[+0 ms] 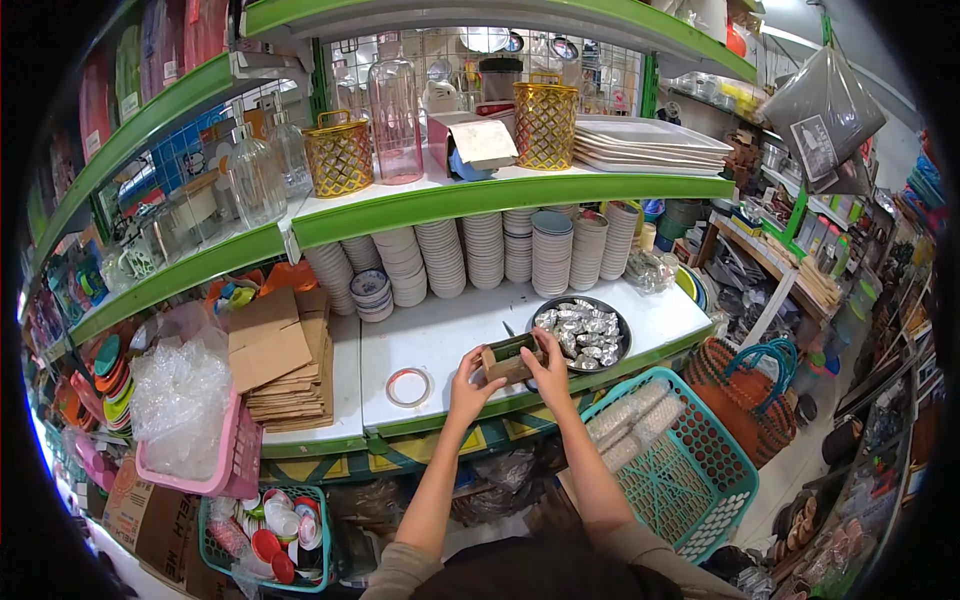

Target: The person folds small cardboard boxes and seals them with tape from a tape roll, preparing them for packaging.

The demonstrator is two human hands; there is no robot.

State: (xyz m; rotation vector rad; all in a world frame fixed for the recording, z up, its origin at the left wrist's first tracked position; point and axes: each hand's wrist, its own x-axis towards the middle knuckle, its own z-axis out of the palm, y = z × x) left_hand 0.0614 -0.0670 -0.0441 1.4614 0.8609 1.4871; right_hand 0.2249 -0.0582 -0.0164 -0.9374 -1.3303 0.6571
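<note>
Between both hands is a small brown cardboard box (508,370), held above the front of the white shelf; something dark green shows at its top, but I cannot make out what it is. My left hand (470,388) grips its left end, and my right hand (549,370) closes on the right end. Just beyond my right hand sits a dark round pan (625,352) filled with silvery foil-wrapped pieces (582,330). A roll of tape (409,387) lies flat on the shelf, left of my left hand. Behind the box, a thin dark green object (508,328) is partly visible.
Tall stacks of bowls (440,260) line the back of the white shelf (450,330). Folded cardboard (285,360) is piled at left, beside a pink basket (205,475) with bubble wrap. A teal basket (685,490) stands at lower right. The green-edged upper shelf (510,203) overhangs.
</note>
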